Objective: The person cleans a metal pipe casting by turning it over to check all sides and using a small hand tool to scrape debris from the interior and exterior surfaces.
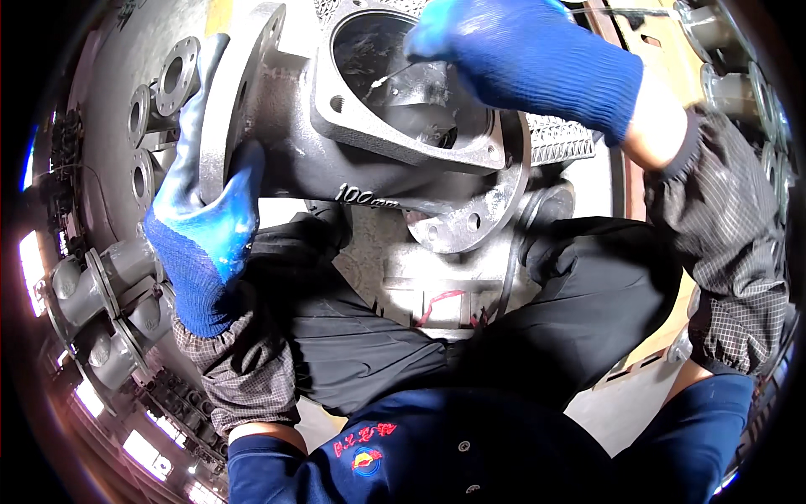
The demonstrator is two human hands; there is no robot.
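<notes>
A grey cast-metal valve body [290,160] with wide end flanges lies across in front of me, its large opening facing up. My left hand [201,210], in a blue coated glove, is wrapped round the rim of the left flange [220,109], thumb on one side and fingers on the other. Over the right of the opening is my right hand [512,50], also gloved in blue and closed on a thin metal rod [401,77]. The rod's pale tip points down-left into the opening. Most of the rod is hidden in the glove.
Several flanged castings [101,286] stand on the left, and smaller flanged pieces [174,76] are beyond my left hand. More flanged castings [730,88] line the far right. A perforated metal plate [561,139] shows beneath the valve body. My knees are spread on either side below it.
</notes>
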